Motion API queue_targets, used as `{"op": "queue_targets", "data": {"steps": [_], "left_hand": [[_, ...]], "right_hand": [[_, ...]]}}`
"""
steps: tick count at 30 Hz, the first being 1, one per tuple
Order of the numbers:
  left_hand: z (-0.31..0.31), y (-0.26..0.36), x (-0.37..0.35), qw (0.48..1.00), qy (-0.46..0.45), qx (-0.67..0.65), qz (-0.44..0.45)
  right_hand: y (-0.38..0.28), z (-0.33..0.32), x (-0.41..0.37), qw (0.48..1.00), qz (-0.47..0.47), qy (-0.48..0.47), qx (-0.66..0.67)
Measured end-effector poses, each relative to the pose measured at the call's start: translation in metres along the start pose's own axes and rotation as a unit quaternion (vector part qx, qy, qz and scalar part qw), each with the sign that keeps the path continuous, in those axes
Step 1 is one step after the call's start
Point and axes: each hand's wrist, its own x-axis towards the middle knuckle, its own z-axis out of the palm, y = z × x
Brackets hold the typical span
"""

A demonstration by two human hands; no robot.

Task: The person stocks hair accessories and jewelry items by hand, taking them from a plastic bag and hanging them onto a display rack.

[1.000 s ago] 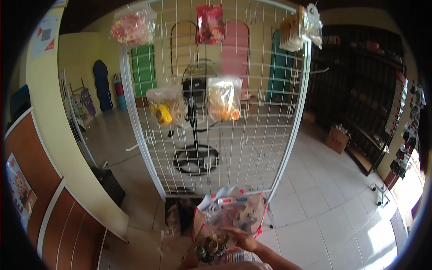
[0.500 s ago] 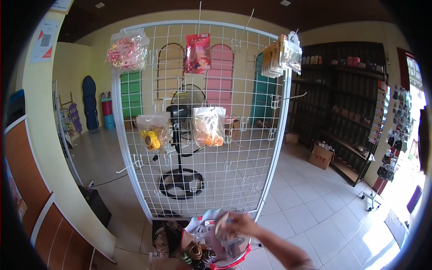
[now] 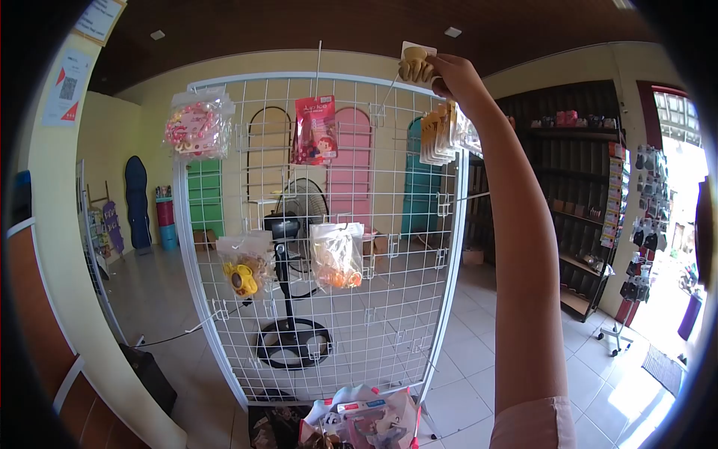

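My right hand (image 3: 452,78) is raised to the top of the white wire grid rack (image 3: 292,76), fingers closed on the edge of a card with a tan hair claw clip (image 3: 416,66). The clip overlaps the end of a long hook (image 3: 390,88) on the grid. Just below my wrist hang several carded packs (image 3: 435,136) in a row. A pink-red packet (image 3: 315,131) hangs to the left on another hook. My left hand is out of view.
An open bag of packaged goods (image 3: 366,415) stands at the rack's foot. Bagged pink items (image 3: 196,123), a yellow item (image 3: 243,278) and orange items (image 3: 338,258) hang on the grid. Behind it stands a fan (image 3: 288,224); dark shelves (image 3: 565,179) line the right.
My right hand has risen from the bag at the floor to the rack's top, bringing up the carded hair claw clip. The view has tilted upward.
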Motion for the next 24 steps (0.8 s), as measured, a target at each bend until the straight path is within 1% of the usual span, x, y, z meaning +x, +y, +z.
{"op": "queue_targets", "data": {"steps": [3,6,9,12,15,18,21,23,24], "left_hand": [[-0.002,0.001,0.004,1.0,0.002,-0.008,-0.006],[-0.003,0.003,0.006,1.0,0.006,-0.011,-0.009],[-0.005,0.004,0.006,1.0,0.009,-0.015,-0.011],[-0.006,0.006,0.008,1.0,0.012,-0.018,-0.015],[-0.008,0.006,0.006,1.0,0.017,-0.018,-0.016],[-0.009,0.006,0.004,1.0,0.017,-0.019,-0.016],[-0.01,0.006,0.003,0.999,0.019,-0.021,-0.017],[-0.011,0.005,0.003,1.0,0.018,-0.021,-0.016],[-0.011,0.005,0.004,1.0,0.017,-0.02,-0.016]], "right_hand": [[-0.002,0.004,0.011,0.998,0.057,-0.014,0.021],[0.004,0.009,0.018,0.997,0.071,-0.017,0.007],[0.009,0.009,0.019,0.995,0.082,-0.031,0.039],[0.012,0.014,0.018,0.992,0.075,-0.019,0.101],[0.012,0.02,0.023,0.985,0.09,0.01,0.148],[0.016,0.025,0.029,0.974,0.107,0.018,0.201],[0.018,0.024,0.026,0.959,0.091,-0.058,0.261],[0.018,0.029,0.027,0.994,0.042,0.01,0.096],[0.016,0.032,0.025,0.999,0.016,0.045,0.012]]}}
